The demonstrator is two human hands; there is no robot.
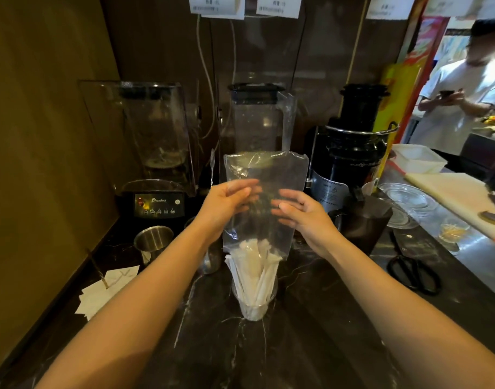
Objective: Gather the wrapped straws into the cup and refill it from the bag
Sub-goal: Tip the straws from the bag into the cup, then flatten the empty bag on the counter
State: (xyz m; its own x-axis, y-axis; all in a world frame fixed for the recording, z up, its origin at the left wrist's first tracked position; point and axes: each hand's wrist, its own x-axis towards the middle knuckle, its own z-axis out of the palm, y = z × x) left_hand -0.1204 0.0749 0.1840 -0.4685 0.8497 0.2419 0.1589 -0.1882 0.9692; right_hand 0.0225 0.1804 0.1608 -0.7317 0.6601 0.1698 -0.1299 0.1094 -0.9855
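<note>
A clear plastic bag (271, 175) hangs upright, open end down, over a clear cup (254, 304) on the dark marble counter. Several white wrapped straws (254, 265) stand in the cup, their tops still inside the bag's mouth. My left hand (226, 203) grips the bag's left side at mid-height. My right hand (299, 211) holds its right side, fingers pressed on the plastic. The upper part of the bag looks empty.
Two blenders (156, 153) and a black juicer (350, 153) line the back wall. A steel cup (153, 242) and paper slips (106, 290) lie left. Black scissors (414, 273), a dark jug (364, 220), glass dishes and a cutting board sit right. A person stands far right.
</note>
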